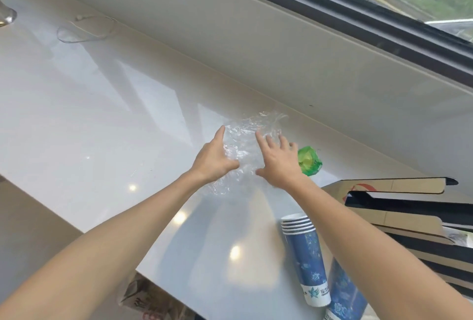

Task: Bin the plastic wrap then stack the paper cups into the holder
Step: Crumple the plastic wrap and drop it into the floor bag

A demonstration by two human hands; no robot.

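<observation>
A crumpled sheet of clear plastic wrap [244, 137] lies on the white counter near the back wall. My left hand [213, 159] rests on its left side with fingers spread. My right hand [277, 159] presses on its right side, fingers also apart. Neither hand has closed around the wrap. A stack of blue paper cups [307, 255] lies on its side at the lower right. A second blue stack [344, 294] lies beside it, partly hidden under my right forearm. I see no cup holder or bin.
A green crumpled wrapper [310, 160] sits just right of my right hand. A cardboard box [399, 207] with open flaps fills the right edge. A thin white cable [84, 29] lies at the back left. The counter edge [76, 228] runs diagonally at lower left.
</observation>
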